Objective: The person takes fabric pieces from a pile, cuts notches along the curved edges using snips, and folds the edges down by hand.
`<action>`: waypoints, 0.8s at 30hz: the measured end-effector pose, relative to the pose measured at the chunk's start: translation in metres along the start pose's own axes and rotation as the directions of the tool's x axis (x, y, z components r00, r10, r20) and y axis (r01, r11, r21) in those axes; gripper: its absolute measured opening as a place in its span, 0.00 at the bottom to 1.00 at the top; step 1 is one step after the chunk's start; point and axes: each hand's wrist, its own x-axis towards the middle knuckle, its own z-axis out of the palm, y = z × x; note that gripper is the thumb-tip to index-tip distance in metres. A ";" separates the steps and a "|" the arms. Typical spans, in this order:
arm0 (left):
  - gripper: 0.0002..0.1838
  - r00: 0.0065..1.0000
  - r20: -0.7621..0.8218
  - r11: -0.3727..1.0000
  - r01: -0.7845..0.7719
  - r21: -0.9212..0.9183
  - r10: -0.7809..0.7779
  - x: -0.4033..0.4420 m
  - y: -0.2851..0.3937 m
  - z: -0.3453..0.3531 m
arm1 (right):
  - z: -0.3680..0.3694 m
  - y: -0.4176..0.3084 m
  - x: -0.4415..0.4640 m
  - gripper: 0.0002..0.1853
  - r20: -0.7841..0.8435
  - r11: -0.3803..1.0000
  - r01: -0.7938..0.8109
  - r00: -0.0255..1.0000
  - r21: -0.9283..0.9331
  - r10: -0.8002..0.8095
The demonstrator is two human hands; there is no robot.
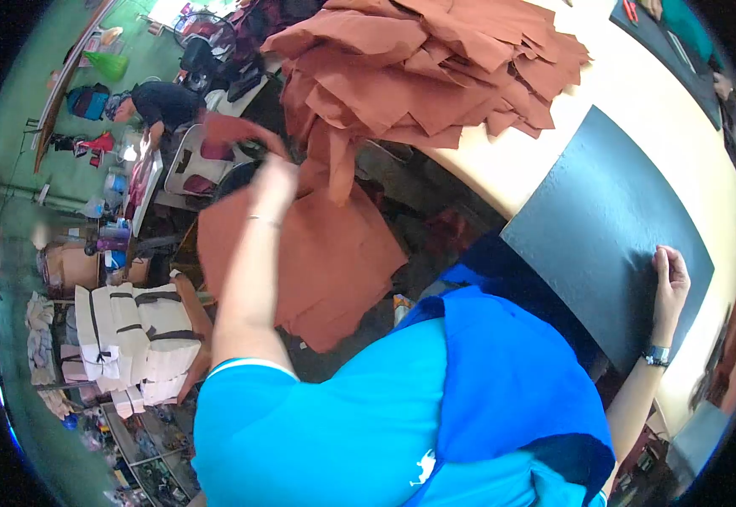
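My left hand point(275, 184), smeared by motion, is stretched out over a stack of reddish-brown leather-like sheets point(317, 253). A blurred reddish-brown piece point(241, 131) trails from its closed fingers. On the right, my right hand point(672, 275) rests on a dark blue-grey sheet point(600, 228), its fingers curled and pressed together. Whether anything small lies within those fingers is hidden. A large loose heap of reddish-brown pieces point(427, 72) lies on the pale table between and beyond my hands, some hanging over its edge.
The pale tabletop point(592, 80) curves along the right. White bundles tied with dark straps point(136, 334) stand at lower left. At upper left, another person point(161, 106) bends over a work table near a chair point(199, 165). A co-worker's hand point(723, 84) shows at the far right.
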 end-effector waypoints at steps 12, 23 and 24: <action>0.37 0.683 -0.052 0.499 0.477 -0.723 -0.729 -0.020 0.103 0.082 | 0.002 -0.004 -0.002 0.07 -0.021 1.000 0.001 1.000 0.010 -0.001; 0.40 0.892 -0.448 0.920 -0.133 -0.368 -0.051 0.135 0.199 -0.176 | 0.021 -0.036 -0.008 0.06 -0.042 1.000 0.000 0.999 -0.030 -0.001; 0.37 0.915 -0.403 0.942 -0.107 -0.318 -0.032 0.139 0.220 -0.186 | 0.021 -0.037 -0.008 0.06 -0.049 0.999 -0.001 0.999 -0.049 -0.001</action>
